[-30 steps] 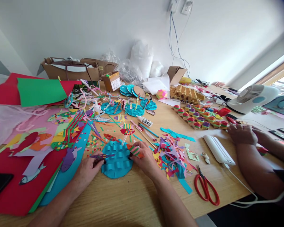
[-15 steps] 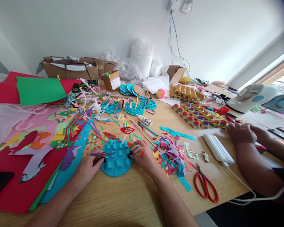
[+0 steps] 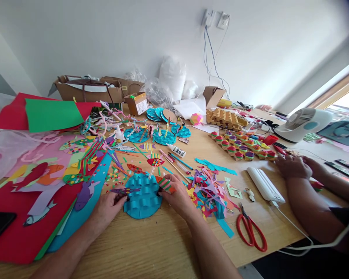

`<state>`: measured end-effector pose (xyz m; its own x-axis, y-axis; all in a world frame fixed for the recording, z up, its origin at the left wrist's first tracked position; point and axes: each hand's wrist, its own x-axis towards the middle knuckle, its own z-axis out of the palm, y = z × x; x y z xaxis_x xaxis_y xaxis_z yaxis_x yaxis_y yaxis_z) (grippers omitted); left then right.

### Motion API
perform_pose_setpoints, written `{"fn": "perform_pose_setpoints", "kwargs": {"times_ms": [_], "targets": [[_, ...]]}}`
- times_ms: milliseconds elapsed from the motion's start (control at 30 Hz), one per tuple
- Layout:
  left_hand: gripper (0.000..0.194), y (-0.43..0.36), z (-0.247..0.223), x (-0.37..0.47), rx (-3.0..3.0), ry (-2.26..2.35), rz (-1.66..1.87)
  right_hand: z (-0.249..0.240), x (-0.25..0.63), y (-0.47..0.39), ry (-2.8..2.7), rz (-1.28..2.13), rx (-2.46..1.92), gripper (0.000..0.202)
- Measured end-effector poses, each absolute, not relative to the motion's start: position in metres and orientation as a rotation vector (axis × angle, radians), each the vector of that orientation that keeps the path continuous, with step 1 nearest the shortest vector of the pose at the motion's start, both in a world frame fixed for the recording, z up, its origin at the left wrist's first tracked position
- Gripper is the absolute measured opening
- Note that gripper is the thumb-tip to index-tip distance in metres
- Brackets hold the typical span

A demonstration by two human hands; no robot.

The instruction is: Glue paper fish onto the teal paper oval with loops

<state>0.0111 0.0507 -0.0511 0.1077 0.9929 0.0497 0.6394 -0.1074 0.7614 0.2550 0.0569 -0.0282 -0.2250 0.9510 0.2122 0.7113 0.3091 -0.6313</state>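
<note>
A round blue paper disc (image 3: 142,211), covered with rows of curled paper loops, lies on the table in front of me. My left hand (image 3: 112,205) is closed at its left edge, thumb and fingers pinched together. By those fingertips a purple paper fish (image 3: 128,191) with coloured marks reaches over the loops. My right hand (image 3: 176,195) pinches the disc's right edge. A striped paper fish (image 3: 166,183) in orange and green stands out at its fingers. At the disc's far side are a red-orange paper fish (image 3: 135,169) and a patterned red fish (image 3: 155,160).
Paper scraps (image 3: 209,190) and red-handled scissors (image 3: 251,228) lie to the right, near a white power bank (image 3: 265,185). Another person's hands (image 3: 293,166) rest by painted egg cartons (image 3: 241,145). Coloured sheets (image 3: 14,232) cover the left; a glue bottle (image 3: 177,150) is ahead.
The view has tilted and shifted slightly. Both my hands keep the same hold at the disc's edges, with little visible movement.
</note>
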Motion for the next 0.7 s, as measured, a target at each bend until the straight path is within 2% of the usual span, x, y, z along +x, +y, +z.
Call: {"fn": "perform_pose_setpoints", "kwargs": {"times_ms": [700], "targets": [[0.023, 0.0516, -0.0467, 0.0102, 1.857, 1.574, 0.784, -0.0229, 0.254, 0.0559, -2.012, 0.561, -1.448, 0.015]]}}
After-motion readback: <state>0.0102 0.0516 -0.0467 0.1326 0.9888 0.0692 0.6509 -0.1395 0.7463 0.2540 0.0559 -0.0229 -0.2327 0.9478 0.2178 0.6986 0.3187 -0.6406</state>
